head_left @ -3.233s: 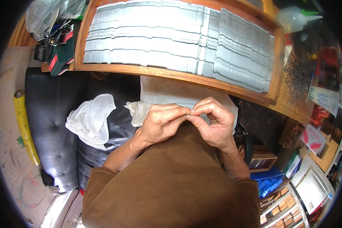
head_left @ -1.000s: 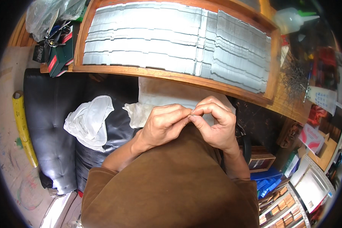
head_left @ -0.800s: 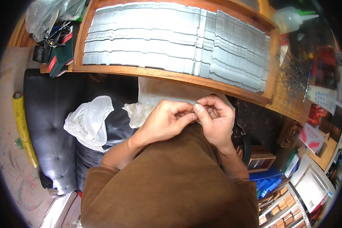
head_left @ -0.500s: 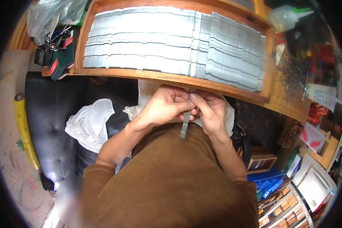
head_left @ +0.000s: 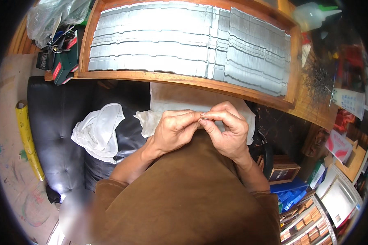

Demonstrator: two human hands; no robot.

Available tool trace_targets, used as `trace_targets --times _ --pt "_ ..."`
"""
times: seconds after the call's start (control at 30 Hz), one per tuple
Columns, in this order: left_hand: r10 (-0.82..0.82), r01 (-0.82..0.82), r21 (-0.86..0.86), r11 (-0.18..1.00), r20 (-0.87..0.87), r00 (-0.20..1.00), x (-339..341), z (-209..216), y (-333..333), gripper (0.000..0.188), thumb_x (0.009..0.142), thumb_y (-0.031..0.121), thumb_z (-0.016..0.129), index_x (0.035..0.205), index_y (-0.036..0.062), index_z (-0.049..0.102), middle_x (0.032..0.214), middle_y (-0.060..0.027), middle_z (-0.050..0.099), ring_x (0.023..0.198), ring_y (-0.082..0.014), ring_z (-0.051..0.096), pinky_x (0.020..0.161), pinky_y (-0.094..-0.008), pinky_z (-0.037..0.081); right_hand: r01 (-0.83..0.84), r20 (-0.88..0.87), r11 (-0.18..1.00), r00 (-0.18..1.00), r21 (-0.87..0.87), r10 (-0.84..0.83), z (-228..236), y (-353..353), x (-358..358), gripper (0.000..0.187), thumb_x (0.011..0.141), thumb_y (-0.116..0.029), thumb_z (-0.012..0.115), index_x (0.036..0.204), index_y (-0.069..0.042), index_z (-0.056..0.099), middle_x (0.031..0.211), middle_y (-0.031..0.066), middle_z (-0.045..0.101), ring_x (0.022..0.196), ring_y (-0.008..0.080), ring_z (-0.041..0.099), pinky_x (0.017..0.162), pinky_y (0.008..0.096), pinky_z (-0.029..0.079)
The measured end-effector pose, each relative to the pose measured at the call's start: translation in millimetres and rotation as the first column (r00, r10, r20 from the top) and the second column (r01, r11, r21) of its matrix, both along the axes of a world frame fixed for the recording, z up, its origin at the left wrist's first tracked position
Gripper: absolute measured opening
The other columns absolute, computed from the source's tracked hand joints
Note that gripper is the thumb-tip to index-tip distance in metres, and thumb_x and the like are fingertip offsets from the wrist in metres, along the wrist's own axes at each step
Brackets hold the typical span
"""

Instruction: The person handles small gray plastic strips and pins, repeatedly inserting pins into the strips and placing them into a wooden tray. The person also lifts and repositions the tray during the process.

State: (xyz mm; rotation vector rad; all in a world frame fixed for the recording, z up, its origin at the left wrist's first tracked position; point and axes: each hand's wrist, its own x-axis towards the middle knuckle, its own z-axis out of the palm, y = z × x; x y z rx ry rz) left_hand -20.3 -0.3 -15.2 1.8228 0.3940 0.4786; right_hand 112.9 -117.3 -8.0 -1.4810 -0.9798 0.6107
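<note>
My left hand (head_left: pixel 177 127) and my right hand (head_left: pixel 229 128) meet fingertip to fingertip in front of my brown shirt (head_left: pixel 180 188). Both are closed in a pinch of thumb and forefinger. The narrow grey metal strip seen between them a moment earlier is now almost wholly hidden at the fingertips. Just beyond my hands stands a wooden tray (head_left: pixel 151 76), filled with closely packed thin grey metal strips (head_left: pixel 151 38) in stepped rows. A pale cloth (head_left: pixel 161 96) lies under and behind my hands.
A crumpled white cloth (head_left: pixel 98 132) rests on a black padded seat (head_left: pixel 53 122) at left, near a yellow tube (head_left: pixel 28 141). A squeeze bottle (head_left: pixel 308 17), a heap of dark wire-like pieces (head_left: pixel 318 79) and a cup (head_left: pixel 347 99) stand at right. Dark boxes (head_left: pixel 63 67) sit left of the tray.
My hands have drawn back from the tray's front edge toward my body. The strip, which hung down from my fingers, no longer shows plainly. The view has shifted slightly.
</note>
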Motion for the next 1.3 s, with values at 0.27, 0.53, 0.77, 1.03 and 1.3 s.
trace_targets --times 0.27,0.53,0.77,1.03,1.3 --pt "-0.052 0.023 -0.217 0.976 -0.126 0.991 -7 10 1 0.012 0.087 0.001 0.072 0.099 -0.0035 0.073 0.081 -0.0149 0.074 0.07 -0.0174 0.072 0.063 -0.0268 0.055 -0.049 -0.209 0.998 0.977 -0.041 0.039 -4 -2 -1 0.007 0.084 0.004 0.075 0.09 0.003 0.07 0.086 0.0071 0.065 0.073 0.0106 0.06 0.063 0.0246 0.049" --pt "-0.099 -0.005 -0.51 0.86 -0.176 0.979 -7 12 -2 0.012 0.095 0.006 0.069 0.102 -0.0042 0.072 0.08 -0.0062 0.073 0.07 -0.0078 0.064 0.063 -0.0239 0.053 -0.061 -0.427 0.994 0.904 -0.09 0.017 -6 -1 -1 0.004 0.088 0.005 0.072 0.089 0.006 0.068 0.089 0.0073 0.064 0.069 0.0097 0.062 0.06 0.0224 0.051" --pt "-0.193 -0.019 -0.761 0.649 -0.189 0.963 -7 12 2 0.017 0.098 0.009 0.067 0.107 -0.0047 0.069 0.089 -0.0095 0.074 0.081 -0.0128 0.071 0.066 -0.023 0.056 -0.156 -0.721 0.979 0.693 -0.132 0.014 -8 -5 2 0.006 0.094 0.003 0.067 0.097 0.007 0.064 0.09 0.0085 0.067 0.075 0.0109 0.066 0.065 0.0223 0.055" --pt "-0.246 -0.117 -0.829 0.547 -0.292 0.924 -4 19 6 0.018 0.098 0.012 0.067 0.107 -0.003 0.068 0.09 -0.0102 0.074 0.079 -0.015 0.073 0.063 -0.0229 0.056 -0.18 -0.771 0.972 0.637 -0.149 0.0 -16 -7 5 0.007 0.094 0.001 0.068 0.098 0.005 0.065 0.092 0.008 0.069 0.079 0.0096 0.066 0.07 0.0224 0.055" --pt "-0.229 -0.138 -0.851 0.506 -0.287 0.93 -3 16 4 0.015 0.098 0.01 0.067 0.104 -0.0038 0.069 0.09 -0.0094 0.074 0.078 -0.0137 0.072 0.065 -0.0248 0.058 -0.184 -0.782 0.97 0.624 -0.156 -0.007 -15 -6 6 0.008 0.094 0.001 0.068 0.1 0.005 0.065 0.091 0.0081 0.069 0.078 0.0101 0.066 0.068 0.0224 0.055"
